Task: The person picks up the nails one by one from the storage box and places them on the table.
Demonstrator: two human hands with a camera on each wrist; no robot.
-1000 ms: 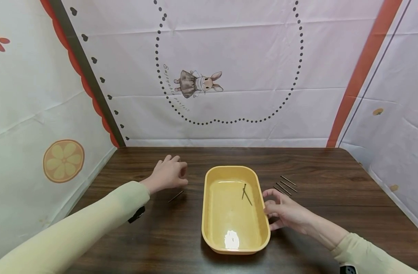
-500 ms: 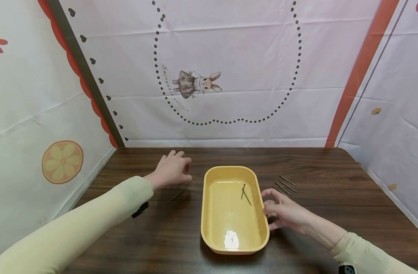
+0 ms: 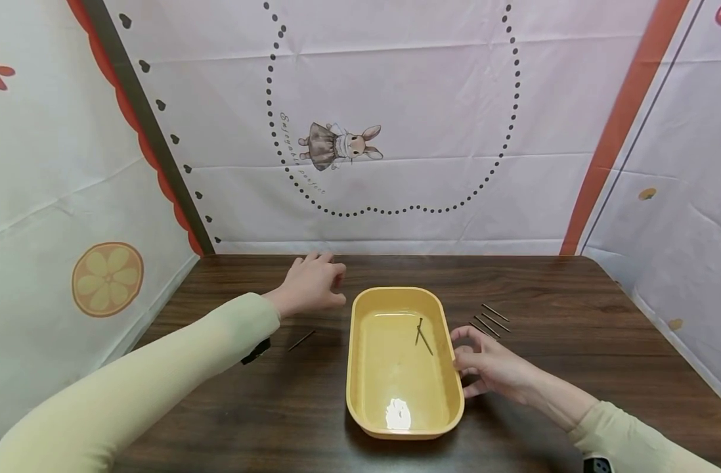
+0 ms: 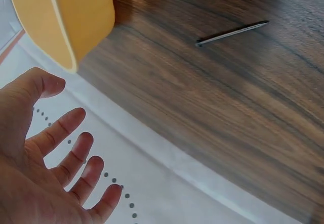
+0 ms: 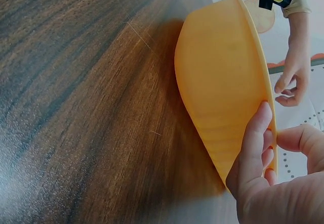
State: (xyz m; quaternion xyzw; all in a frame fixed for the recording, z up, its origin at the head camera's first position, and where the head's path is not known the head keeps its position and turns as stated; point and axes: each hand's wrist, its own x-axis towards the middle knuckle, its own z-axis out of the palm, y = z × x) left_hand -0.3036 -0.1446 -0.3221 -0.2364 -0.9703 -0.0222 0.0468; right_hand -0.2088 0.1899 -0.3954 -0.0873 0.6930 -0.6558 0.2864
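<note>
A yellow plastic tray [image 3: 396, 387] stands on the table with two nails [image 3: 424, 338] crossing each other inside. My right hand [image 3: 496, 368] pinches its right rim; in the right wrist view the thumb lies over the rim [image 5: 255, 47] and the fingers lie along the outer wall. To the left of the tray, my left hand [image 3: 310, 282] hovers above the table with loosely bent, spread fingers. Nothing is between them in the left wrist view. Below that hand, a single nail [image 4: 233, 33] lies on the tabletop.
Several more nails [image 3: 495, 316] lie side by side on the table [image 3: 549, 289] just beyond my right hand. A white printed cloth [image 3: 396, 131] hangs along the table's back edge, with cloth walls at both sides.
My left hand has moved right and away from me, toward the tray's far left corner, and its fingers have spread. The right hand, tray and nails stay put.
</note>
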